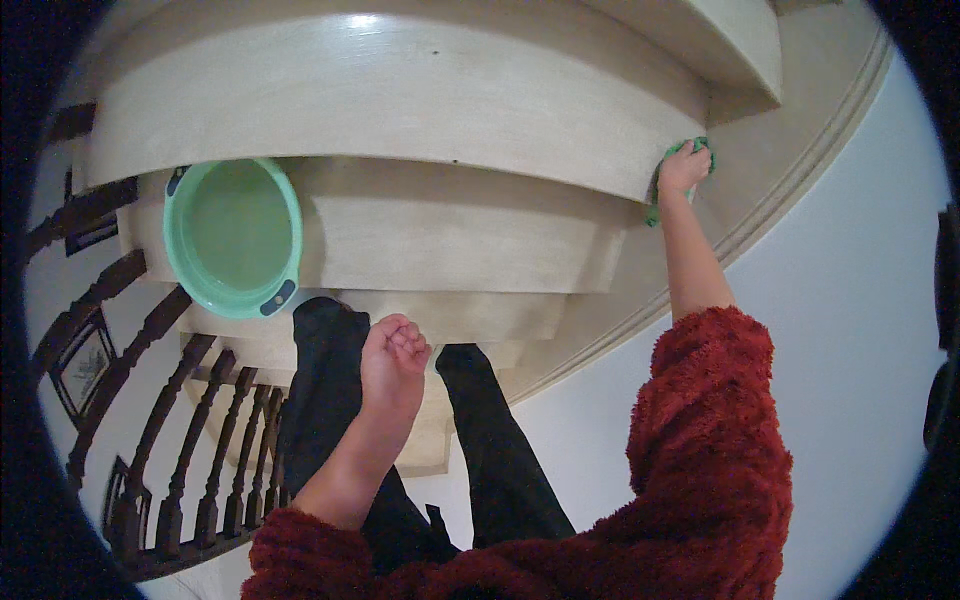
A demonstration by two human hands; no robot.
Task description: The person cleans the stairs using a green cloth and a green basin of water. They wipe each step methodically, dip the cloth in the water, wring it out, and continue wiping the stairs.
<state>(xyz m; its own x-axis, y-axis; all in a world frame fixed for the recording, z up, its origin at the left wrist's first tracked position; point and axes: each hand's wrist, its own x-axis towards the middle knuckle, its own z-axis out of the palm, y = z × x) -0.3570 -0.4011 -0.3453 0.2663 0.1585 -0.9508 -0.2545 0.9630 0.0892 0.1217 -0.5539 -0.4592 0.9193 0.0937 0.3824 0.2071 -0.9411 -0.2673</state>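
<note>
My right hand (685,169) grips a green cloth (663,180) and presses it on the right end of a pale stair tread (480,97), by the wall-side board. The cloth hangs a little over the tread's front edge. In front of my body, above my dark-trousered legs, my left hand (397,352) is curled with nothing visible in it. A round mint-green basin (295,217) with cloudy liquid stands at the left on a lower step, partly below the tread's edge.
Dark turned wooden balusters (161,409) run down the left side, with framed pictures beyond them. More steps (465,240) descend towards my feet. A pale skirting board (795,157) and a white wall (840,315) bound the right side. Another step rises at the top right.
</note>
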